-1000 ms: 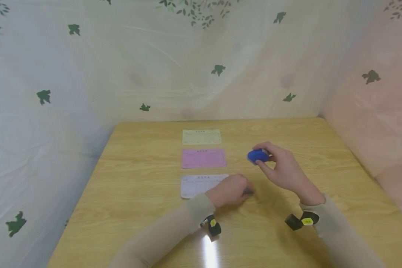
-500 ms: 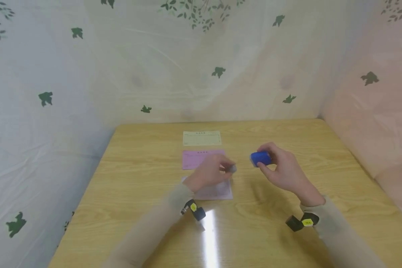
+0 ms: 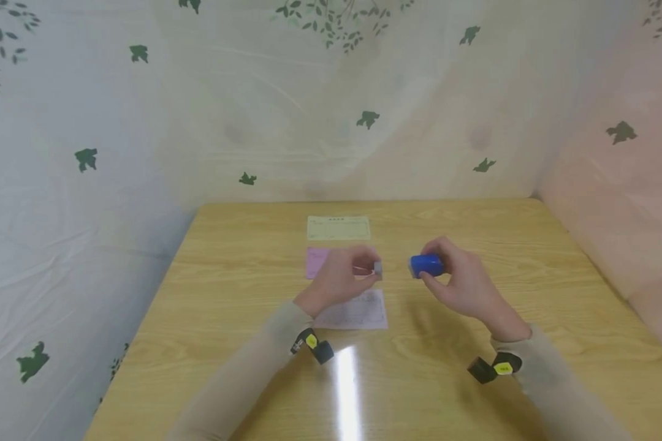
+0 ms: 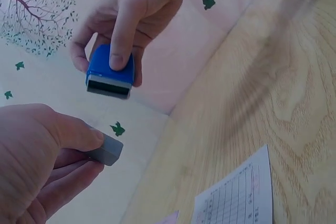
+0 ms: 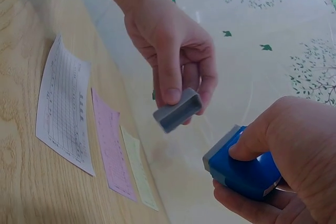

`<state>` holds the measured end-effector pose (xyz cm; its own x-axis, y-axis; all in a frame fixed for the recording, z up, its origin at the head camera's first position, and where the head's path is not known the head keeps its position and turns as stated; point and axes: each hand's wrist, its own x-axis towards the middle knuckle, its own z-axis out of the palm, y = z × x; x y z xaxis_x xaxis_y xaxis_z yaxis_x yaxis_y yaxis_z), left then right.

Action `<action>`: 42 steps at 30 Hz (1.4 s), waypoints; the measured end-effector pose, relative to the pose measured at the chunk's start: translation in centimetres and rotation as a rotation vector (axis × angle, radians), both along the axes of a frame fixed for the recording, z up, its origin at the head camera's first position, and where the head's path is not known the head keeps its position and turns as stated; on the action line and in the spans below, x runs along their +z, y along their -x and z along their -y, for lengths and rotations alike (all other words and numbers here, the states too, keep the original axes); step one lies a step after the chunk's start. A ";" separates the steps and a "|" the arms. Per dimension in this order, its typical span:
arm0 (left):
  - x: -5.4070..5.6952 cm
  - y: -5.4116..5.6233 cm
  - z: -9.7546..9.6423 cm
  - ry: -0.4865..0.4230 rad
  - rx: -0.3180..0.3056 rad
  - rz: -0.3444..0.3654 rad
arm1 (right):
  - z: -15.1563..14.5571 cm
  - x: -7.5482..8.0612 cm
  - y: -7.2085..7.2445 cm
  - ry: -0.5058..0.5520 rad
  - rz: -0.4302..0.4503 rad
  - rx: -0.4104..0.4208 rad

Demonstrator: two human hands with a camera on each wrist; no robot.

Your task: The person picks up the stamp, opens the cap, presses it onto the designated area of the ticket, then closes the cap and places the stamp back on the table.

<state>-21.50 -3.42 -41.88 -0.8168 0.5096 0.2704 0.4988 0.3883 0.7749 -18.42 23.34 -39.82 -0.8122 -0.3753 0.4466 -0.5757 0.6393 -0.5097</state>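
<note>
My right hand (image 3: 466, 283) grips a blue rubber stamp (image 3: 427, 265) above the table, its thumb on one broad side. The stamp's dark rectangular face (image 4: 107, 86) is bare and points left, toward the other hand. Pinched between thumb and fingers of my left hand (image 3: 336, 277) is the small grey stamp cap (image 3: 377, 270). Its hollow side (image 5: 182, 113) faces the stamp in the right wrist view. A short gap separates cap and stamp. Below the left hand lie a white printed slip (image 3: 358, 311) and a purple slip (image 3: 315, 263), both partly covered by it in the head view.
A pale yellow slip (image 3: 339, 228) lies farthest back, in line with the other two. The wooden table (image 3: 243, 275) meets a patterned cloth backdrop (image 3: 309, 141) at its back and sides. Light glares off the tabletop near the front.
My left hand has moved up and to the left with the cap, turning its hollow side toward the stamp. My right hand has tilted the stamp so its face points left.
</note>
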 end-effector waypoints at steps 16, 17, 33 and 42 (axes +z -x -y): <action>-0.2 -0.2 -0.9 -0.045 -0.020 -0.013 | 1.8 -0.6 0.1 0.015 0.071 0.048; -0.3 -0.2 -1.0 -0.048 -0.023 -0.015 | 1.8 -0.7 0.1 0.013 0.077 0.051; 0.1 -0.3 -1.4 -0.061 -0.063 -0.038 | 2.3 -0.6 0.2 0.035 0.069 0.083; 0.0 -0.4 -1.6 -0.064 -0.072 -0.051 | 2.7 -0.6 -0.1 0.033 0.080 0.098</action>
<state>-21.13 -1.81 -41.91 -0.7629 0.5468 0.3449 0.5632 0.3001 0.7699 -18.37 20.59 -40.42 -0.8061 -0.4406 0.3951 -0.5910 0.5647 -0.5760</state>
